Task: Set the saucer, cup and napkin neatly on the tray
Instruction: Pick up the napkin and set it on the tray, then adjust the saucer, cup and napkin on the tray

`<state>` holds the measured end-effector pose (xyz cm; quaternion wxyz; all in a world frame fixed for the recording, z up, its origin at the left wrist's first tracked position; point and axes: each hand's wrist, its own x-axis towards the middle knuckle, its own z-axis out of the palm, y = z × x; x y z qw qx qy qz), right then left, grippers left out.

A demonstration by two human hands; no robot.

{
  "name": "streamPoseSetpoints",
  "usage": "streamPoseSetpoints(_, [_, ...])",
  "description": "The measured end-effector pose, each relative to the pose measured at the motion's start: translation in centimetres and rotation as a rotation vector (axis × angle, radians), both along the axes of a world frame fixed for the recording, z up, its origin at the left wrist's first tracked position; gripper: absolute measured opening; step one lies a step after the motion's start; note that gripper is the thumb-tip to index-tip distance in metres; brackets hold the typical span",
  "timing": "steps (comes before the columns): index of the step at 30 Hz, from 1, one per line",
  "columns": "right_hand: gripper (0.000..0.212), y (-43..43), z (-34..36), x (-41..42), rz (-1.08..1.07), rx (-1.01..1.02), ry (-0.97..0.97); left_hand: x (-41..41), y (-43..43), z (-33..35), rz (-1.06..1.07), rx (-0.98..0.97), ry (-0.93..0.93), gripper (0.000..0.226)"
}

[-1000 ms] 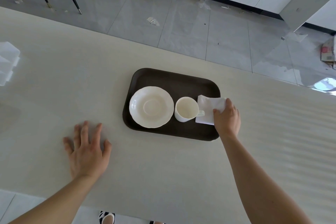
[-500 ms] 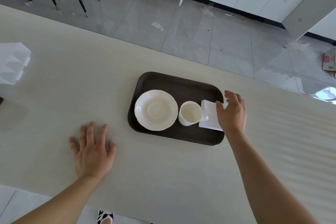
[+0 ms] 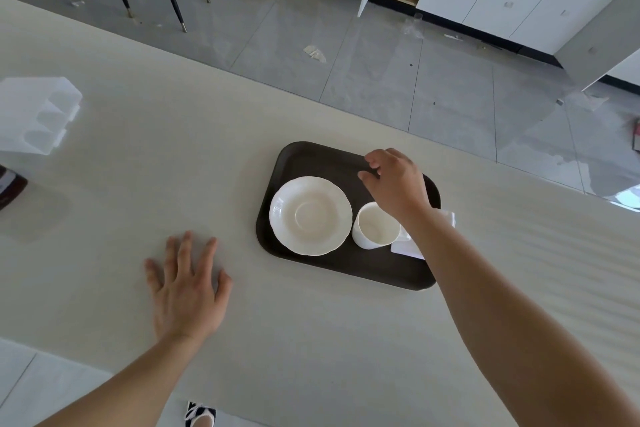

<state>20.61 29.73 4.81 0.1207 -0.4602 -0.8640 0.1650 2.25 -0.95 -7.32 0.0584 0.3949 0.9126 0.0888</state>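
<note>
On the dark tray [image 3: 311,159] sit saucer [image 3: 310,216], empty upright cup [image 3: 376,226], handle toward the napkin [image 3: 407,248]; right hand [image 3: 396,180] fingers loosely curled, empty.

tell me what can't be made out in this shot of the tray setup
Head view only:
- napkin: mostly hidden under the right forearm; its fold and whether it overhangs the tray rim can't be judged.
- cup: handle partly covered by the wrist.
- right hand: fingers curl downward, so whether they touch the tray or hold anything is unclear.
- dark object at the left edge: cut off by the frame.
</note>
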Motion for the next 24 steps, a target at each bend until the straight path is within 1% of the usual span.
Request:
streamPoseSetpoints(5, [0.03,0.6,-0.9,-1.4,0.024,-0.073,-0.086,0.0,-0.1,0.0,-0.002,0.009,0.004,0.062])
streamPoseSetpoints(8, [0.032,1.2,-1.6,-2.3,0.042,-0.188,-0.237,0.0,0.0,-0.1,0.0,0.008,0.007,0.062])
streamPoseSetpoints(10, [0.029,1.6,-1.9,-3.0,0.09,-0.245,-0.349,0.0,0.0,-0.1,-0.001,0.004,0.008,0.062])
streamPoseSetpoints(13, [0.028,1.9,-2.2,-3.8,0.16,-0.301,-0.432,0.0,0.1,-0.1,-0.001,0.005,0.016,0.061])
streamPoseSetpoints(16, [0.025,2.1,-2.7,-4.4,0.186,-0.322,-0.445,0.0,0.1,0.1,0.0,0.003,0.017,0.061])
streamPoseSetpoints(21, [0.01,2.5,-3.2,-5.2,0.174,-0.409,-0.399,0.1,0.2,0.3,-0.001,0.001,0.007,0.061])
streamPoseSetpoints(24, [0.011,2.8,-3.5,-5.4,0.174,-0.447,-0.374,0.1,0.1,0.4,0.001,-0.002,0.005,0.062])
